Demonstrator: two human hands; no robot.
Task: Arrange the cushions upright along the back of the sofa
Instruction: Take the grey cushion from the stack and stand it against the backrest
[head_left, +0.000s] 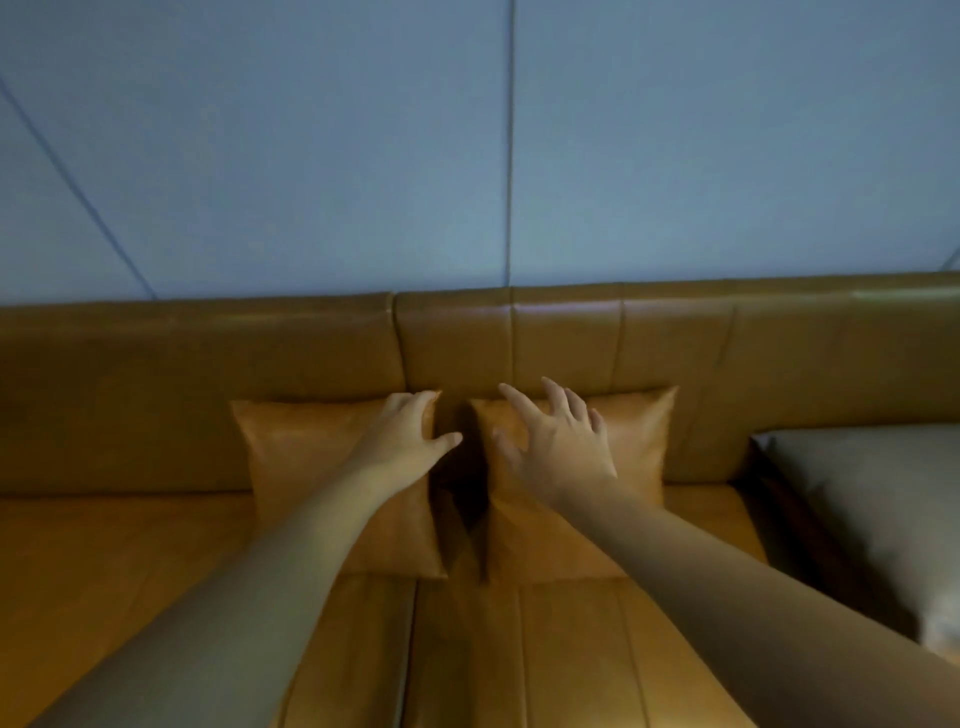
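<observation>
A: Where are the cushions now, seen from the hands?

B: Both stand directly ahead, against the tan leather backrest of the sofa. The left square tan leather cushion and the right square tan leather cushion are side by side, with a narrow dark gap between them, about in the middle between the two arms.

A: And what does each hand do?

B: The left hand lies on the upper right corner of the left cushion. Its fingers curl over the top edge and the thumb points toward the gap, so I judge that it grips this corner. The right hand is spread wide, fingers straight and apart, in front of the upper left part of the right cushion. If the palm really touches the leather, I cannot tell.

A: So which hand is nearer to which cushion?

B: Each hand has its own cushion; no crossing is needed. Both cushions stand on their lower edge on the seat and lean back on the backrest, so they look already close to upright.

A: What will the next move depend on?

B: I think on the gap. The inner edges face each other, and both hands are at these inner top corners. There is also a grey fabric cushion lying flat at the far right, well apart from both hands; the right arm is the nearer one to it.
</observation>
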